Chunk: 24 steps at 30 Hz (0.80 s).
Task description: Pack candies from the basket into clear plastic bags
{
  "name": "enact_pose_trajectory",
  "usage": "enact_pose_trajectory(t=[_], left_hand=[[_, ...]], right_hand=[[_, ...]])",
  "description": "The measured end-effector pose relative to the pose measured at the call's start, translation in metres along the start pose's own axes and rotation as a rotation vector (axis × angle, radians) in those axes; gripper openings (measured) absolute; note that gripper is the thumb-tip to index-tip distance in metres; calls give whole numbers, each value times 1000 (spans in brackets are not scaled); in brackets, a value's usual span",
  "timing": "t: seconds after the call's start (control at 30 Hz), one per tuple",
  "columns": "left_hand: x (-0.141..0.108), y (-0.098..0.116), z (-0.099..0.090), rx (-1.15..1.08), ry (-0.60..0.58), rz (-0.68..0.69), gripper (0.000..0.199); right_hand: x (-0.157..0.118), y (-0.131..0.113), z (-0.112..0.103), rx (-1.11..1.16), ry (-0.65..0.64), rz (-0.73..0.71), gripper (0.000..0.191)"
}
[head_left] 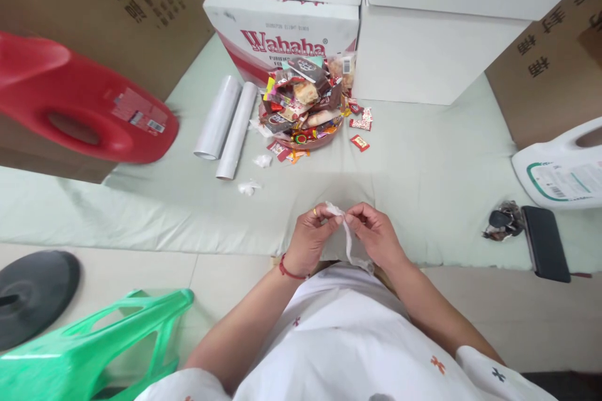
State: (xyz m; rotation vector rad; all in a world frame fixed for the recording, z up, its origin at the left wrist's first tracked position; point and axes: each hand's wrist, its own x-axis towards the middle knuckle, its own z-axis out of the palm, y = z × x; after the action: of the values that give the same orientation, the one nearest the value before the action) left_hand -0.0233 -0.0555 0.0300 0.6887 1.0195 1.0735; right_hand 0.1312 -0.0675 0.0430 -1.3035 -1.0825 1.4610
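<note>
Close to my body at the table's edge, my left hand (305, 241) and my right hand (377, 237) meet, both closed in a pinch. Between their fingertips is a thin white plastic bag (348, 239), twisted into a narrow strip. One short end pokes up past my left fingers; the longer part hangs down to a looser, see-through end by my right wrist. Ahead and to the left lie two small crumpled white plastic wads (248, 187). Beyond them stands a bowl (313, 141) heaped with wrapped snacks and sweets.
Two white rolls (219, 118) lie left of the bowl, near a red jug (89, 100). Loose sweets (360, 142) lie right of it. White boxes (423, 53) stand behind. A phone (545, 243), keys (504, 221) and a white jug (559, 166) are at right; a green stool (94, 351) stands lower left.
</note>
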Motion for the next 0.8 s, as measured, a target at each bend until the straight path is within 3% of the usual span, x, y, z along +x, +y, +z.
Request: enact_pose_trajectory(t=[0.2,0.37,0.57,0.7,0.8], left_hand=[[-2,10,-9,88,-107,-150,43],[-4,18,-16,83,-89,-138,43],[-5,16,-12,98,-145,-138,42],[-5,15,-10,136,-171,-138,42],[-4,15,-10,151,-160,-145,42]], right_hand=[[-1,1,-19,-108,45,-107,30],[0,-6,-35,-76,141,-127,31],[-1,-2,-17,-15,-155,45,42],[-1,9,-5,135,-27,65,38],[-2,15,-3,93,74,57,37]])
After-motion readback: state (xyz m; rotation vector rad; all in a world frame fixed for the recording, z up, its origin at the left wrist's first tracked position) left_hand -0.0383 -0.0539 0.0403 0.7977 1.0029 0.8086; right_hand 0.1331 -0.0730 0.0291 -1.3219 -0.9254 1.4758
